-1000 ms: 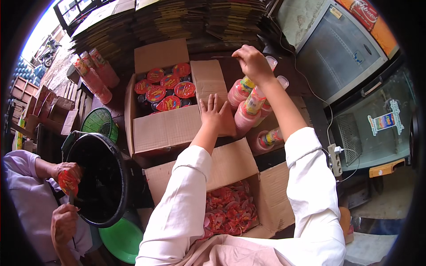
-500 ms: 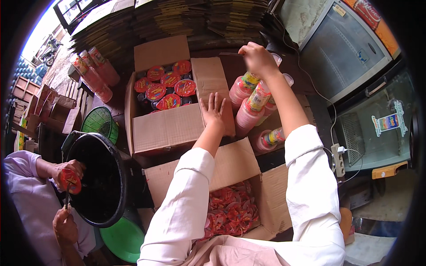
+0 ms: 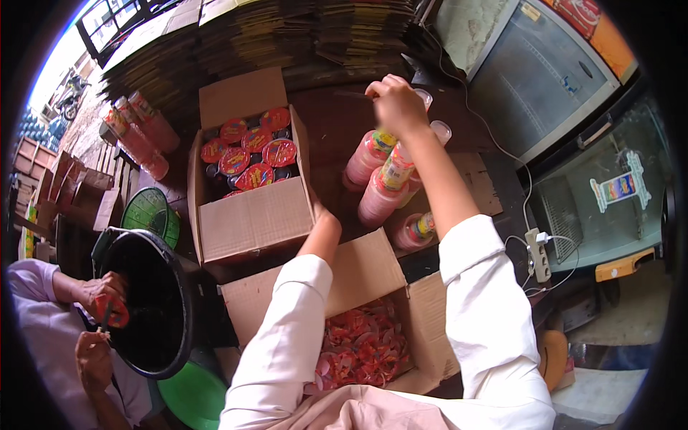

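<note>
My left hand [image 3: 324, 218] is against the right side of an open cardboard box [image 3: 251, 215], its fingers mostly hidden behind the flap and wall. Inside stand several cups with red printed lids [image 3: 233, 160]. Up and to the right, my right hand [image 3: 399, 105] is closed around a thin, flat, blade-like thing [image 3: 350, 94], too blurred to name. Just below that hand stand stacks of pink plastic cups [image 3: 381, 201] with yellow labels. Nearer me, a second open box [image 3: 358, 276] holds a heap of red lid scraps [image 3: 362, 347].
At left, a co-worker's hands [image 3: 100, 301] hold a red-lidded cup and a knife over a black bucket [image 3: 188, 315]. Green basins [image 3: 193, 394] sit beside it. More cup stacks [image 3: 143, 136], flattened cardboard [image 3: 272, 43], a glass-fronted cabinet [image 3: 609, 215] and a power strip [image 3: 537, 254] surround me.
My left hand has gone from lying spread on the box's right flap to its outer side, and that flap no longer spreads outward. The view has shifted slightly. My right hand stays above the cups.
</note>
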Demonstrator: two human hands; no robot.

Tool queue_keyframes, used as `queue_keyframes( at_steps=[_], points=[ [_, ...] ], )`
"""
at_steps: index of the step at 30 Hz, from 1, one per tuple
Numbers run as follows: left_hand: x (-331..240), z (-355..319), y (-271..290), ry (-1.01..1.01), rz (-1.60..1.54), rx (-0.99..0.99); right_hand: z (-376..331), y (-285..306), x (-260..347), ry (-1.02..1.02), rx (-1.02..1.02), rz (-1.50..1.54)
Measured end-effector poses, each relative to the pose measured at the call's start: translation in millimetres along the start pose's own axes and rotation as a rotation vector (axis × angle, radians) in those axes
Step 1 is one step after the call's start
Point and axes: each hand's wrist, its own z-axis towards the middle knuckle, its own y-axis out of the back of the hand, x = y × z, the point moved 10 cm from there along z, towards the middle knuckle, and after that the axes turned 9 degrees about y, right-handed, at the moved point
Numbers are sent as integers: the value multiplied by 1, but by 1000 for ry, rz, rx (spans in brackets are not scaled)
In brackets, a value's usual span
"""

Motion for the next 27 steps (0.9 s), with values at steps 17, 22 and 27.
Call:
queue_keyframes(
  at_steps=[17,22,27],
  points=[
    [136,-71,24,216,-654,-714,14,-7,-6,7,-43,276],
    [169,-51,-32,285,-718,-995,18,28,5,-56,-65,358],
    [193,-88,-9,390,-717,-985,3,106,35,-26,-223,375]
  ],
)
